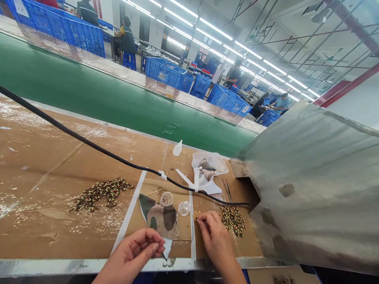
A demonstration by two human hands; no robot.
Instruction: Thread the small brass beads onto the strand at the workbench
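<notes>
Head view, black cable (124, 161) beyond hands (217, 236), metal panel (322, 185) right

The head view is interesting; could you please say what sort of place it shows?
Probably a factory workshop: a long green belt, likely a conveyor, runs beside the bench, blue crates stand beyond it, and people sit or stand under tube lights.

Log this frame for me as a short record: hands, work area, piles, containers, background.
Left hand: thumb and fingers pinched together beside the camouflage cloth; a small dark tip shows below, unidentifiable
Right hand: fingertips at the small tan beads
Piles: dark-and-yellow pieces at left, more at right
Containers: two clear cups, clear plastic tray, white squeeze bottle
Across: black cable
Background: green conveyor belt, blue crates, seated people
</notes>
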